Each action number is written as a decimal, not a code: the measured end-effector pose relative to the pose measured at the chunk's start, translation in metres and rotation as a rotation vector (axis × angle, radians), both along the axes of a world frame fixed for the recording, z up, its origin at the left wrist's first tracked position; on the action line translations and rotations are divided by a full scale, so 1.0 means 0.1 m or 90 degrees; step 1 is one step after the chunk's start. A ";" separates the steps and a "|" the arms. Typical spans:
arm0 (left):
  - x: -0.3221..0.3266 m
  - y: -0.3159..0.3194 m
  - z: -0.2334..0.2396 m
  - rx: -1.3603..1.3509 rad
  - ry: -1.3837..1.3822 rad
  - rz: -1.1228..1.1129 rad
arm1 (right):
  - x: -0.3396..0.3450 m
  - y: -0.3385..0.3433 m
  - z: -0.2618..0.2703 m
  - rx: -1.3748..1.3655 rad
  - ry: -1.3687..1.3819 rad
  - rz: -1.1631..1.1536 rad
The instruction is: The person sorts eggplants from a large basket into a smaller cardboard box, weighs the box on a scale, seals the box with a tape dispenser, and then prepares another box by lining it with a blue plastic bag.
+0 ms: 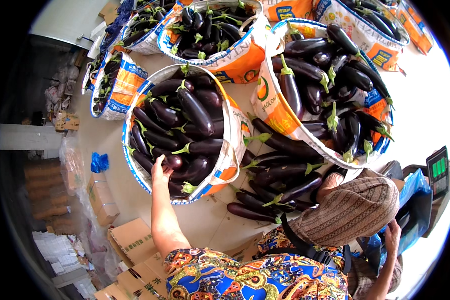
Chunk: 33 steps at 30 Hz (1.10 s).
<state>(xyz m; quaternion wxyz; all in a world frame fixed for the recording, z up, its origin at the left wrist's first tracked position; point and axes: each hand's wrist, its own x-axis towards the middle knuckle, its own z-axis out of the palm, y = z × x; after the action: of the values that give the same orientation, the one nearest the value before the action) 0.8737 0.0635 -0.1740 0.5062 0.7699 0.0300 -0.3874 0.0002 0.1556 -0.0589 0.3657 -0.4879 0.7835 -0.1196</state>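
Note:
My left hand (162,170) reaches into a round woven bag (230,123) heaped with dark purple eggplants. Its fingers grip the rounded end of one eggplant (173,161) near the bag's front left side. At the right, my right hand (392,234) is raised beside my bent knee (375,198), next to blue plastic film (416,185). Whether its fingers pinch the film is unclear. Loose eggplants (281,176) lie piled on the floor between the bags. A larger woven bag (285,112), also full of eggplants, stands just beyond that pile.
More woven bags of eggplants (206,33) stand along the back. A scale's green-lit display (439,168) rises at the far right. Cardboard boxes (133,240) lie at lower left, near a long carton (101,198) and a crumpled blue plastic bag (99,162).

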 end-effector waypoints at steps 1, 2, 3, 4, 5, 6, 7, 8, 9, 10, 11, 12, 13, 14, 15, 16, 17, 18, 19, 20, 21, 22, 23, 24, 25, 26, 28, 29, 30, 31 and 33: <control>0.00 0.08 0.05 -0.056 0.047 0.046 | 0.01 0.00 0.01 -0.006 -0.006 0.006; -0.01 0.09 0.08 -0.124 0.069 0.046 | -0.02 0.03 -0.08 -0.068 -0.026 0.033; -0.08 0.10 0.14 -0.192 0.090 0.047 | -0.06 0.04 -0.14 -0.068 -0.026 0.037; -0.16 0.07 0.21 -0.333 0.163 -0.013 | -0.09 0.04 -0.16 -0.070 -0.021 0.041; -0.23 0.06 0.31 -0.423 0.243 -0.074 | -0.11 0.03 -0.17 -0.073 -0.017 0.046; -0.18 0.08 0.35 -0.368 0.203 -0.173 | -0.10 0.00 -0.15 -0.055 -0.022 0.055; -0.14 0.08 0.34 -0.309 0.167 -0.271 | -0.09 -0.02 -0.12 -0.035 -0.022 0.063; -0.47 -0.11 0.57 -0.169 0.044 -0.365 | -0.09 -0.02 -0.08 -0.018 -0.013 0.062; -0.53 -0.12 0.72 -0.082 -0.028 -0.419 | -0.09 -0.02 -0.08 0.004 -0.013 0.058; -0.46 -0.11 0.75 -0.006 -0.098 -0.541 | -0.11 -0.03 -0.07 0.026 -0.012 0.054; -0.39 -0.10 0.78 0.072 -0.169 -0.661 | -0.13 -0.02 -0.07 0.049 -0.010 0.049; -0.41 -0.16 0.78 0.157 -0.187 -0.740 | -0.14 0.02 -0.12 0.004 -0.031 0.046; -0.47 -0.17 0.76 0.273 -0.254 -0.794 | -0.14 0.08 -0.20 -0.042 -0.051 0.043; -0.51 -0.13 0.72 0.263 -0.263 -0.778 | -0.15 0.12 -0.25 -0.087 -0.072 0.038; -0.52 -0.05 0.67 0.255 -0.271 -0.763 | -0.16 0.15 -0.26 -0.075 -0.066 0.042; -0.50 0.03 0.59 0.189 -0.193 -0.716 | -0.17 0.15 -0.26 -0.065 -0.061 0.048; -0.40 0.02 0.57 0.219 -0.098 -0.766 | -0.17 0.16 -0.26 -0.054 -0.056 0.054; -0.50 -0.11 0.62 0.320 -0.125 -0.864 | -0.14 0.14 -0.21 -0.046 -0.037 0.053; -0.63 -0.24 0.72 0.425 -0.157 -0.956 | -0.13 0.14 -0.20 -0.049 -0.034 0.056; -0.70 -0.31 0.70 0.506 -0.278 -1.049 | -0.13 0.13 -0.20 -0.052 -0.031 0.060; -0.85 -0.37 0.80 0.592 -0.319 -1.086 | -0.11 0.11 -0.18 -0.053 -0.028 0.066; -0.76 -0.37 0.72 0.588 -0.317 -1.108 | -0.09 0.09 -0.16 -0.054 -0.026 0.073; -0.64 -0.36 0.66 0.584 -0.315 -1.129 | -0.06 0.05 -0.13 -0.055 -0.024 0.080; -0.63 -0.38 0.70 0.539 -0.358 -1.082 | -0.04 0.08 -0.11 -0.056 -0.023 0.072; -0.58 -0.37 0.77 0.497 -0.395 -1.030 | -0.03 0.10 -0.10 -0.057 -0.023 0.066; -0.48 -0.27 0.76 0.461 -0.408 -0.963 | -0.02 0.13 -0.10 -0.063 -0.030 0.051; -0.28 -0.07 0.79 0.494 -0.275 -0.871 | 0.00 0.17 -0.13 -0.075 -0.046 0.035; -0.18 0.08 0.76 0.472 -0.242 -0.859 | 0.01 0.16 -0.13 -0.082 -0.055 0.036; -0.21 0.12 0.80 0.473 -0.239 -0.858 | 0.01 0.14 -0.11 -0.082 -0.053 0.042; -0.22 0.19 0.79 0.466 -0.282 -0.893 | 0.02 0.12 -0.10 -0.079 -0.054 0.048; -0.47 0.26 0.82 0.522 -0.400 -1.021 | 0.02 0.09 -0.05 -0.057 -0.039 0.063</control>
<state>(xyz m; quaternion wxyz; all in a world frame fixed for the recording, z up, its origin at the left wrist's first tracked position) 0.8267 0.0892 -0.0917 -0.2342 0.7477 -0.5108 -0.3539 0.0018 0.1644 -0.0636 0.3725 -0.5379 0.7409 -0.1514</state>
